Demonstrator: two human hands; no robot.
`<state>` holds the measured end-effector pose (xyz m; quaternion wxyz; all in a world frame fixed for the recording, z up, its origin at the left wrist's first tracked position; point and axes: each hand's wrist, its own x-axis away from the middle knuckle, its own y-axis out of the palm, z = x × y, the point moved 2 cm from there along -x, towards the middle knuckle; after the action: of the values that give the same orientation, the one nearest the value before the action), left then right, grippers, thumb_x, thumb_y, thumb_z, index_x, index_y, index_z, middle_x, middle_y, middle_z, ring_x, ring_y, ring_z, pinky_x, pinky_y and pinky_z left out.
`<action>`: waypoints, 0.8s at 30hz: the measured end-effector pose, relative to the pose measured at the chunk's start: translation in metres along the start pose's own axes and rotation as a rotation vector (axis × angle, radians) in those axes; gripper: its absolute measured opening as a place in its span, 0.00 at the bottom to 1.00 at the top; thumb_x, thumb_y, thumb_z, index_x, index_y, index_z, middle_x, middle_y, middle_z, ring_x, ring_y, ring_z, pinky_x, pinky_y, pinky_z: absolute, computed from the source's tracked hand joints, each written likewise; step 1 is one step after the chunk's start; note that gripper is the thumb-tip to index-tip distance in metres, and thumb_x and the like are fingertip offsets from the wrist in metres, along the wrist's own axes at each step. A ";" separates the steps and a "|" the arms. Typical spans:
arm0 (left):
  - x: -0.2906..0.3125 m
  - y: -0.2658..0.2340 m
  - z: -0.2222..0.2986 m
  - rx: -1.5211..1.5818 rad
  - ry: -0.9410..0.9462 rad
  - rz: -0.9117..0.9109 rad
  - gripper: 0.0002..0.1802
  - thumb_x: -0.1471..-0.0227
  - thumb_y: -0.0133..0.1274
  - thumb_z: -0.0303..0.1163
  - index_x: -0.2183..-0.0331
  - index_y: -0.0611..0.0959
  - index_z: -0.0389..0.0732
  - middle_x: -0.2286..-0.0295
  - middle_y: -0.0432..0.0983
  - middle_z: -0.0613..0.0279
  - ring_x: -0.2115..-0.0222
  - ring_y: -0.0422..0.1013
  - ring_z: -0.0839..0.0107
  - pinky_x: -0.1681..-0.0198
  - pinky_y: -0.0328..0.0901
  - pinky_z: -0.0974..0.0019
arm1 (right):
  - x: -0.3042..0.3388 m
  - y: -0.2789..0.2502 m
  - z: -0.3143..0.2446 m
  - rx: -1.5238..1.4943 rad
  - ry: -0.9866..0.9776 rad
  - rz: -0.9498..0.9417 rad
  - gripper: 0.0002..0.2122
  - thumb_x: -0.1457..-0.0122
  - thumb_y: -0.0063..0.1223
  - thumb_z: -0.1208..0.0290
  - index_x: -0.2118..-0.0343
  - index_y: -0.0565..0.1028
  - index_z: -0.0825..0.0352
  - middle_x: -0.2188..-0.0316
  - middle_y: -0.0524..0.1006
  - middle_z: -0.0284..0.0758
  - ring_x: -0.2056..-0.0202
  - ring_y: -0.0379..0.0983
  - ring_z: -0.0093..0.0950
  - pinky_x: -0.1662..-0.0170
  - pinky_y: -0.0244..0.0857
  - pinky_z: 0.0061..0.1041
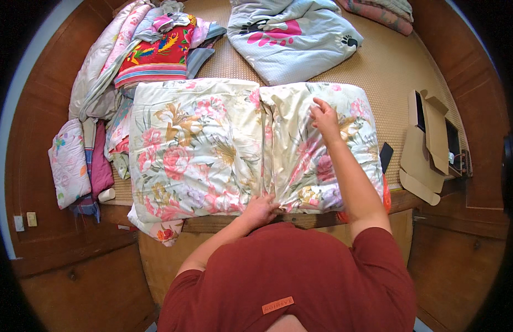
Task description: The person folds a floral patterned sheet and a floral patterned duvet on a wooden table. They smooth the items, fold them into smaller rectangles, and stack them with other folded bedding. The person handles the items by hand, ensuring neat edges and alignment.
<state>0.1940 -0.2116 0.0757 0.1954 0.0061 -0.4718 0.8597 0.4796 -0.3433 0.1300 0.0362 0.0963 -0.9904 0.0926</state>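
Observation:
A cream quilt (201, 144) with pink, gold and lilac flowers lies folded in front of me. Its two thick sides meet at a creased gap running from far to near down the middle. At the near end of that gap, my left hand (260, 210) is closed on the quilt's edge, its fingertips partly hidden in the fabric. Over the far part of the quilt's right side is my right hand (325, 120), fingers apart and holding nothing. Whether it touches the cloth is hard to tell.
Folded bedding and clothes, including a red embroidered piece (159, 55), are heaped at the far left. A light blue quilt (295, 44) lies beyond. To the right are an opened cardboard box (425, 149) and a dark flat object (386, 157). A wooden bed edge (212, 224) runs nearby.

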 end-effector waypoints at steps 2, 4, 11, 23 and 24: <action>-0.007 0.005 -0.012 -0.010 0.039 -0.113 0.20 0.60 0.53 0.38 0.61 0.76 0.46 0.57 0.67 0.57 0.59 0.66 0.60 0.58 0.58 0.55 | -0.004 0.024 0.036 0.100 -0.015 0.063 0.20 0.50 0.48 0.72 0.52 0.66 0.68 0.67 0.75 0.38 0.67 0.70 0.28 0.61 0.64 0.25; -0.005 0.000 -0.022 0.087 0.029 -0.174 0.21 0.59 0.52 0.38 0.59 0.75 0.46 0.55 0.66 0.59 0.56 0.63 0.63 0.56 0.56 0.56 | 0.029 0.089 0.024 0.902 -0.022 -0.094 0.20 0.57 0.53 0.66 0.59 0.71 0.66 0.64 0.72 0.47 0.59 0.68 0.38 0.54 0.61 0.31; -0.006 0.004 -0.055 0.184 0.159 -0.271 0.21 0.55 0.50 0.35 0.55 0.73 0.47 0.52 0.63 0.60 0.55 0.63 0.61 0.53 0.58 0.57 | 0.039 0.188 -0.029 0.528 -0.283 -0.967 0.13 0.56 0.50 0.64 0.68 0.77 0.63 0.70 0.76 0.40 0.67 0.73 0.36 0.62 0.65 0.31; -0.015 0.015 -0.075 0.602 0.140 -0.260 0.19 0.52 0.48 0.34 0.56 0.73 0.44 0.53 0.65 0.57 0.52 0.62 0.60 0.51 0.58 0.64 | -0.116 0.152 -0.029 1.231 -0.261 -0.911 0.15 0.54 0.54 0.66 0.60 0.74 0.58 0.64 0.75 0.37 0.62 0.71 0.31 0.59 0.63 0.25; -0.015 0.012 -0.075 0.613 0.125 -0.285 0.18 0.51 0.48 0.34 0.56 0.73 0.44 0.53 0.65 0.57 0.52 0.62 0.60 0.51 0.58 0.64 | -0.125 0.160 -0.026 0.953 -0.179 -0.845 0.14 0.55 0.54 0.66 0.63 0.75 0.60 0.68 0.76 0.37 0.66 0.72 0.29 0.62 0.64 0.25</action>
<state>0.2166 -0.1613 0.0221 0.3312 0.0778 -0.1733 0.9242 0.5720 -0.1609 0.1165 -0.0602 0.4912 -0.7163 0.4919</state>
